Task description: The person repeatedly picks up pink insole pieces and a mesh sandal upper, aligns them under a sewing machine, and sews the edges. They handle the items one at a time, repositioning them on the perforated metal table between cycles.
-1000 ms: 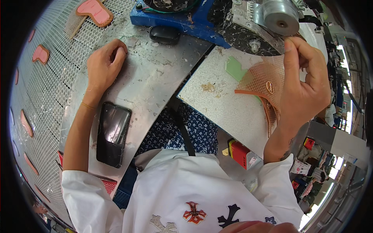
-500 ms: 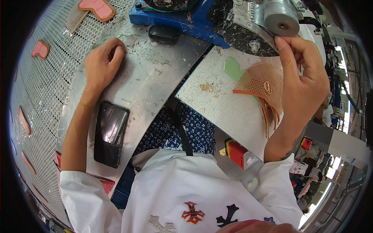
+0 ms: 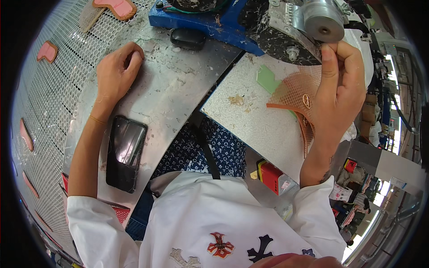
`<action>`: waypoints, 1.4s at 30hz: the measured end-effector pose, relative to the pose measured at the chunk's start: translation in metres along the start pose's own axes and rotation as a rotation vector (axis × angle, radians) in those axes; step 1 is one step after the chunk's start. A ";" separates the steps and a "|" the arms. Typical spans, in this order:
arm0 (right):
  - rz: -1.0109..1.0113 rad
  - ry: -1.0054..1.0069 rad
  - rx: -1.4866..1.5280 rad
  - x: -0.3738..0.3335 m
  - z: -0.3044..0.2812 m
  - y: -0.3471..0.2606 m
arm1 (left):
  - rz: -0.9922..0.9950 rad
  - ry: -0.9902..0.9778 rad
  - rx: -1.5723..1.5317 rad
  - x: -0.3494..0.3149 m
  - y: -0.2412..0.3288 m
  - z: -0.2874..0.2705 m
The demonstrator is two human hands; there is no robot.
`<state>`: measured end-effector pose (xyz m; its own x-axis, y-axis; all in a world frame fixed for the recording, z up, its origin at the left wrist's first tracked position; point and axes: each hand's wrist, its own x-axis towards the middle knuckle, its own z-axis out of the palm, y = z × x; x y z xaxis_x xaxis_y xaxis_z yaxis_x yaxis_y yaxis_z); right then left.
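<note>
My right hand is raised at the lower side of a metal roller on a machine. Its thumb and forefinger are pinched together there; what they hold, if anything, is too small to make out. Beneath that hand, partly hidden by it, lie orange-brown mesh pieces with a small gold-coloured emblem and brown edging. My left hand rests loosely curled on the metal table, with nothing visible in it. Close to my left forearm lies a black smartphone.
A white mesh conveyor at the left carries pink pieces with brown trim. The blue machine base spans the far side, beside a black rounded case. A green piece lies on the right-hand board. A red box sits below it.
My right hand has shifted slightly left and turned, its fingertips staying by the roller. Pink pieces on the conveyor have moved a little farther away. My left hand has barely moved.
</note>
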<state>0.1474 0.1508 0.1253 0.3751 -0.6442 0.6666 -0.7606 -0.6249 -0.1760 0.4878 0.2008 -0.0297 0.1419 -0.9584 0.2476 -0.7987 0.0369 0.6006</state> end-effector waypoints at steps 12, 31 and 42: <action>0.010 0.191 0.104 -0.001 -0.004 -0.003 | -0.008 -0.013 0.015 0.000 0.003 -0.002; 0.202 0.228 0.236 -0.001 -0.001 -0.012 | -0.023 -0.017 -0.001 0.000 0.003 -0.003; -0.002 0.048 -0.118 0.005 -0.006 -0.018 | -0.025 -0.011 0.001 0.000 0.003 -0.003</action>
<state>0.1597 0.1613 0.1358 0.3531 -0.6193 0.7013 -0.8180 -0.5682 -0.0899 0.4873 0.2021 -0.0262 0.1550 -0.9621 0.2242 -0.7956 0.0129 0.6057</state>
